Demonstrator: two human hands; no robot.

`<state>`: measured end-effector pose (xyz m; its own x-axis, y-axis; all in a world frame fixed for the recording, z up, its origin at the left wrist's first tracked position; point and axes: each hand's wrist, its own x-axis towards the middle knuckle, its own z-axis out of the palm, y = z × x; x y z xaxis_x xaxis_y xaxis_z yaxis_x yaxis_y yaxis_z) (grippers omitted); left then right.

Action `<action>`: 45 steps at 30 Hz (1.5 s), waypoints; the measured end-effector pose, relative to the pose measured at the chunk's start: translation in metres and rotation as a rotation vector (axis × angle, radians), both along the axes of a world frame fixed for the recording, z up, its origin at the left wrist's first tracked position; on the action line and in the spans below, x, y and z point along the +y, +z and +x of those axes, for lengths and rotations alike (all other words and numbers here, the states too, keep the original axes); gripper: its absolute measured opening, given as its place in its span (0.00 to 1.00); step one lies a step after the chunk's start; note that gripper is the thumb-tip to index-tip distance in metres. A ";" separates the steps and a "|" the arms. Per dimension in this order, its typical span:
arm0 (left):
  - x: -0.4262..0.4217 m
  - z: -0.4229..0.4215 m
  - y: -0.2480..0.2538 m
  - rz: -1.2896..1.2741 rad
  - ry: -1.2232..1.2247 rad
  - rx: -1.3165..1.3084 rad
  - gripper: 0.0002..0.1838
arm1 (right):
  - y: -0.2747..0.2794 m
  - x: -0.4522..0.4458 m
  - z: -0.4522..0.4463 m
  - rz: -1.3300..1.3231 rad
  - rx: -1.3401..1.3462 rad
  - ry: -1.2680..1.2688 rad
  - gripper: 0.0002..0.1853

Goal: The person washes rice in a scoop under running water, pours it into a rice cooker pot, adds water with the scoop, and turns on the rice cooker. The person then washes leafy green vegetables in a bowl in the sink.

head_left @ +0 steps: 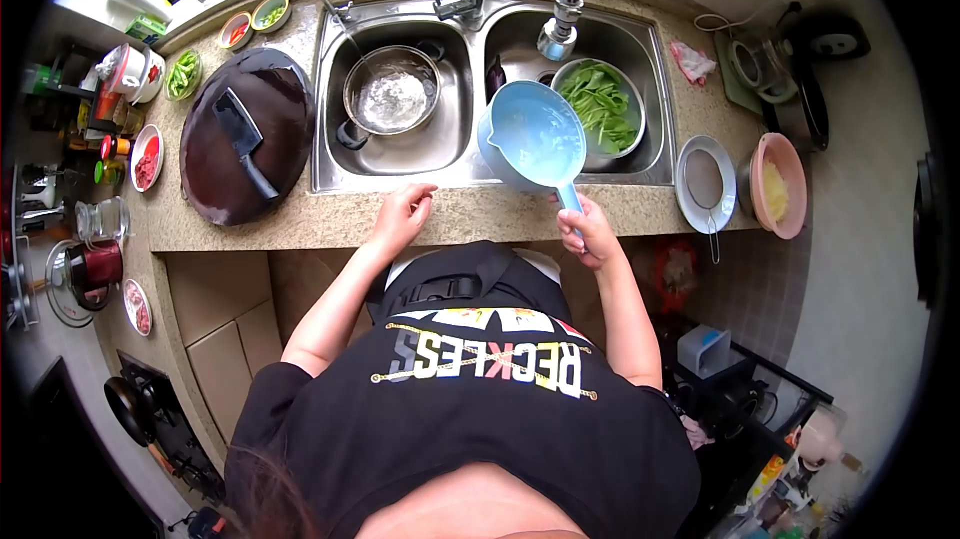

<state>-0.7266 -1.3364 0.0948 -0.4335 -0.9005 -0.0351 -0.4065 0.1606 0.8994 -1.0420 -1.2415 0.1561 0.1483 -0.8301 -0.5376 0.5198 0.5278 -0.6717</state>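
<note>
My right hand is closed round the handle of a light-blue water dipper, held over the front of the right sink basin. The dipper seems to hold clear water. Beyond it, partly hidden, a metal bowl of green leaves sits in that basin. My left hand is at the counter's front edge, fingers loosely bent and apart, holding nothing. Ahead of it, in the left basin, stands a metal pot with water in it; a thin stream runs in from a small tap.
A cleaver lies on a dark round board at left, near small bowls of cut food. Two taps rise behind the sink, one spout above the right basin. To the right are a strainer and a pink basin.
</note>
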 end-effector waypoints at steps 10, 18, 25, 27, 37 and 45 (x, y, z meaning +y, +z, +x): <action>0.024 -0.059 0.007 -0.012 0.009 -0.081 0.10 | -0.046 -0.001 -0.052 -0.039 -0.148 -0.004 0.20; 0.039 -0.093 0.015 0.028 0.056 -0.136 0.12 | -0.059 -0.013 -0.080 -0.054 -0.153 0.076 0.19; 0.045 -0.104 0.007 0.035 0.131 -0.152 0.12 | -0.063 -0.029 -0.097 -0.121 0.131 0.007 0.13; 0.044 -0.107 0.006 0.008 0.105 -0.185 0.12 | -0.068 -0.033 -0.104 -0.117 0.185 -0.005 0.14; 0.032 -0.122 0.006 0.048 0.052 -0.173 0.12 | -0.030 -0.027 -0.135 -0.037 0.454 -0.052 0.12; 0.026 -0.127 0.003 0.037 0.007 -0.171 0.11 | 0.004 -0.015 -0.155 0.040 0.573 -0.029 0.09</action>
